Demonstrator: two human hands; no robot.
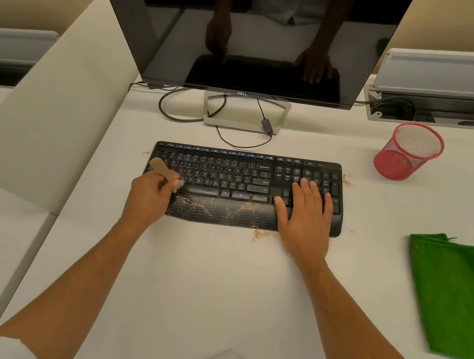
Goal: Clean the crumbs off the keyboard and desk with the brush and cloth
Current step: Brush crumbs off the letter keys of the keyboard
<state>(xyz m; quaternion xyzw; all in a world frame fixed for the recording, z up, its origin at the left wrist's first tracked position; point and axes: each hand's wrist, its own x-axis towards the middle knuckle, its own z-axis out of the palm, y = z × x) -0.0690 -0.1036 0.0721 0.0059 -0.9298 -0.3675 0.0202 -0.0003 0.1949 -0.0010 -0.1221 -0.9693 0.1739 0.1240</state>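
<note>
- My left hand (147, 196) is curling its fingers around a small brush (165, 171) with a tan wooden handle, gripping it over the left end of the black keyboard (245, 180).
- The handle is angling up and to the left out of my fist, and the pale bristles are pointing down at the lower left keys; whether they are actually touching the keys I cannot tell.
- My right hand (305, 218) is lying flat on the right part of the keyboard, fingers straight and slightly spread, fingertips resting on the number pad keys and the thumb reaching toward the arrow keys.
- The heel of that hand is resting on the right end of the palm rest.
- Brown crumbs (225, 208) are lying scattered across the palm rest, thickest toward its left and middle.
- A small pile of them is sitting on the white desk (213, 284) just in front of the keyboard's front edge, beside my right wrist.
- A few more are lying on the desk just beside the keyboard's upper right corner and off its left end.
- The green cloth (453, 297) is lying flat on the desk well to the right of the keyboard, untouched by either hand.
- A red mesh cup (409, 152) is standing behind the cloth, right of the dark monitor (238, 24).
- The monitor is standing behind the keyboard with its cables looping around its stand.
</note>
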